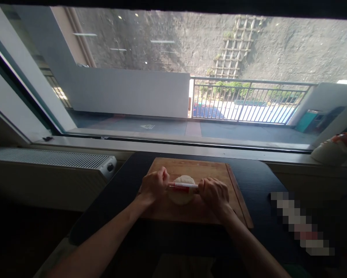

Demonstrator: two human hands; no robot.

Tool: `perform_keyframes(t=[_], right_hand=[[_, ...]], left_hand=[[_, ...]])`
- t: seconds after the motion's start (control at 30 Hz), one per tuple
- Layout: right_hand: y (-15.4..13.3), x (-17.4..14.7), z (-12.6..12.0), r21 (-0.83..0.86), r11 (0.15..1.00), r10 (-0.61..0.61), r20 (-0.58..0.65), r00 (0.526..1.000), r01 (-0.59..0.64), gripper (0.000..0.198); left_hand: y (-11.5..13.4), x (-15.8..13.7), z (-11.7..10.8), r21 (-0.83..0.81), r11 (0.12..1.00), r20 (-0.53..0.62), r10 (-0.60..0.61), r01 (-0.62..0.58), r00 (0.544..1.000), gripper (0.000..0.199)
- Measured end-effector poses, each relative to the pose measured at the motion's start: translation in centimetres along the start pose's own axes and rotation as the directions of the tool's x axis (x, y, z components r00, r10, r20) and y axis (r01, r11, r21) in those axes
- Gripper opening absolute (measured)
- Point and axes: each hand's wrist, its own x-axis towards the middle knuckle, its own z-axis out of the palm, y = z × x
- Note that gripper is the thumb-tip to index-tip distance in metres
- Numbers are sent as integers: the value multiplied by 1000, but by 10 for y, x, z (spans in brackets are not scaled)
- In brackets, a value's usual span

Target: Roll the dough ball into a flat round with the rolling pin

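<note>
A thin rolling pin (180, 187) with a red printed patch lies across a flat round of pale dough (181, 199). My left hand (156, 183) is closed around the pin's left end. Around the right end, the fingers of my right hand (213, 190) are wrapped. The dough rests on a wooden cutting board (210, 168), showing above and below the pin. Both fists hide the ends of the pin.
The board lies on a dark table (251, 177) by a large window. A white radiator (54, 173) stands to the left. On the sill at right sits a pale rounded object (329, 151). A pixelated patch covers something at the table's right.
</note>
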Motion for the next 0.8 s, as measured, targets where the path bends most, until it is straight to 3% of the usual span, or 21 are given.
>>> perform_keyframes(t=[0.2, 0.4, 0.57, 0.73, 0.8], right_hand=[[2, -4, -2, 33, 999, -3, 145, 989, -2, 46], [-5, -18, -2, 30, 999, -11, -37, 999, 12, 41], [-5, -19, -5, 44, 999, -9, 142, 990, 3, 43], [-10, -30, -2, 46, 999, -26, -23, 999, 27, 40], [-10, -32, -2, 50, 998, -39, -29, 999, 40, 39]], left_hand=[[-2, -1, -7, -32, 999, 48, 31, -30, 998, 29], [-9, -19, 1, 25, 999, -13, 27, -26, 1000, 34], [-9, -18, -7, -23, 997, 17, 76, -75, 997, 25], [-13, -31, -1, 8, 999, -36, 42, -42, 998, 30], [-12, -34, -3, 29, 998, -27, 52, -51, 998, 30]])
